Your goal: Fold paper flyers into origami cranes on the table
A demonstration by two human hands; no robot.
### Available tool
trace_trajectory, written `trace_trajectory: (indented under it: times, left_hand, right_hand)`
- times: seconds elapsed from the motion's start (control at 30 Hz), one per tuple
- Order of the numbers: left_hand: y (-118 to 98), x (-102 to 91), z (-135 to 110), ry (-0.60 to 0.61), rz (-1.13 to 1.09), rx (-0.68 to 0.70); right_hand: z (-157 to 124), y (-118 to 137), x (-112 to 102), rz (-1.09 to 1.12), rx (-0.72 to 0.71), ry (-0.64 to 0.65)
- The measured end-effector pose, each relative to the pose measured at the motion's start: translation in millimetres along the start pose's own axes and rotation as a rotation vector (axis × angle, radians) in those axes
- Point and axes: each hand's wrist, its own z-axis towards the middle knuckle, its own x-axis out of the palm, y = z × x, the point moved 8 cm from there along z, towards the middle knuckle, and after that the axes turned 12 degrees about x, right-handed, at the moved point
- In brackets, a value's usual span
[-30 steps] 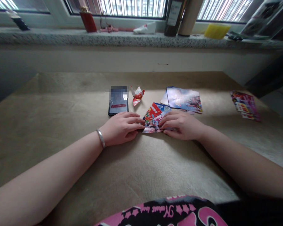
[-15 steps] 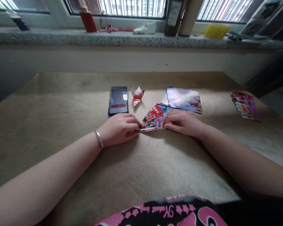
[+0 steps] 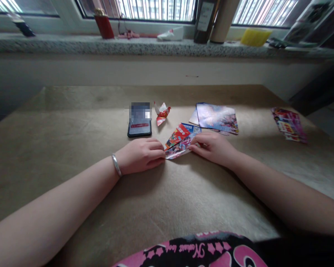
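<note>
A folded sheet of colourful printed paper [image 3: 179, 139], red, blue and white with a QR code, lies on the table between my hands. My left hand [image 3: 144, 155] pinches its left corner; a silver bracelet circles that wrist. The fingers and thumb of my right hand [image 3: 211, 149] close on its right edge and hide part of it. Just beyond my left hand lies a smartphone [image 3: 140, 126], its screen lit and partly blurred out. Beside the phone stands a small folded paper crane [image 3: 163, 113] in red and white.
Glossy printed sheets [image 3: 218, 116] lie behind my right hand. Several pink and red printed papers [image 3: 289, 125] are at the far right. On the stone windowsill [image 3: 144, 46] stand a red bottle [image 3: 104, 25], a dark box [image 3: 204, 22] and a yellow sponge-like block [image 3: 256, 37].
The folded paper has turned slightly, its right side now nearer to me. My right hand has shifted a little left and closer. The left hand has moved slightly toward me.
</note>
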Motion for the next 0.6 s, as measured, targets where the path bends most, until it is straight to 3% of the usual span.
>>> trace_trajectory:
  times: [0.27, 0.6]
  left_hand:
    - [-0.3, -1.0, -3.4, -0.026, 0.034, -0.019]
    - [-2.1, 4.1, -1.5, -0.004, 0.048, 0.004]
  right_hand:
    - [7.8, -28.7, 8.1, 0.083, 0.332, 0.082]
    - [5.1, -28.8, 3.6, 0.031, 0.372, 0.084]
